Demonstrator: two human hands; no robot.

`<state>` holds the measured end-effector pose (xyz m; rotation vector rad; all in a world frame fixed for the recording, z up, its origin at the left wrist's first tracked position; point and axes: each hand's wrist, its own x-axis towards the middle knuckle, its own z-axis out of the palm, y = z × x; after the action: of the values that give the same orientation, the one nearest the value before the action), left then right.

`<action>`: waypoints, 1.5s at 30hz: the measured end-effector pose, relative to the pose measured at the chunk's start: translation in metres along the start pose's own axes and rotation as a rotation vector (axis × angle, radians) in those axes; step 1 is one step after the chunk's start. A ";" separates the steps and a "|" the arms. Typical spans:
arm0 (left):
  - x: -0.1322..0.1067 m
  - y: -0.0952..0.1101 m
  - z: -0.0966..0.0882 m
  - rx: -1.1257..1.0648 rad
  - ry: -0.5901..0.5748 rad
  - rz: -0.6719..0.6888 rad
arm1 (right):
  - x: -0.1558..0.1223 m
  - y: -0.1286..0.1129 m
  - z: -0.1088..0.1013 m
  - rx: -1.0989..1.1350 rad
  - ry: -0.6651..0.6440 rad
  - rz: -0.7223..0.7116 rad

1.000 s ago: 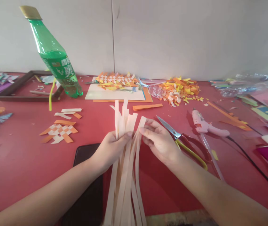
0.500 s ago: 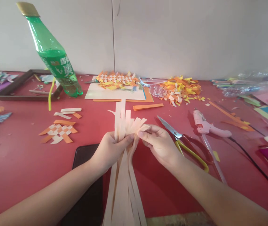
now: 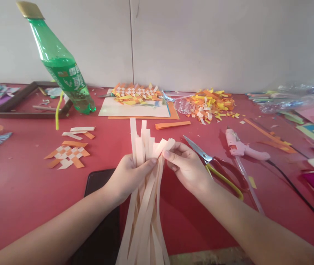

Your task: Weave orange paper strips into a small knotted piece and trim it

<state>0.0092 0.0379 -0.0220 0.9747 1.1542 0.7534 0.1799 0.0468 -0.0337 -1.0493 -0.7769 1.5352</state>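
A bundle of long pale cream paper strips (image 3: 143,221) hangs from between my hands down past the front of the picture. My left hand (image 3: 131,173) is closed around the bundle near its top, thumb pressed across the strips. Short uneven strip ends fan upward above the grip. My right hand (image 3: 186,163) pinches strips at the right side of the fan between thumb and fingers. Just right of that hand lie scissors (image 3: 214,165) with yellow and dark red handles. Under my left forearm is a black flat object (image 3: 100,180), partly covered.
A green bottle (image 3: 65,73) stands near a dark frame (image 3: 16,115) at back left. Woven orange and white pieces (image 3: 71,154) lie left. White sheets (image 3: 135,110) and a heap of paper scraps (image 3: 212,105) are behind. A pink glue gun (image 3: 236,145) with its cord lies right.
The strips have shifted in my hands: their upper ends are spread differently and the hanging lengths are more crossed. Both hands stay in nearly the same place.
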 end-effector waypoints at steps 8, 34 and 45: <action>0.001 0.002 0.002 -0.096 0.073 0.019 | -0.001 -0.001 0.000 0.037 -0.169 0.097; 0.001 -0.002 0.001 -0.058 0.090 0.028 | 0.000 -0.002 0.001 0.013 -0.076 0.096; 0.001 -0.001 0.000 -0.085 0.109 0.042 | -0.001 -0.007 0.001 0.017 -0.167 0.136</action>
<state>0.0099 0.0385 -0.0234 0.8982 1.1893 0.8908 0.1817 0.0470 -0.0272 -0.9875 -0.8191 1.7596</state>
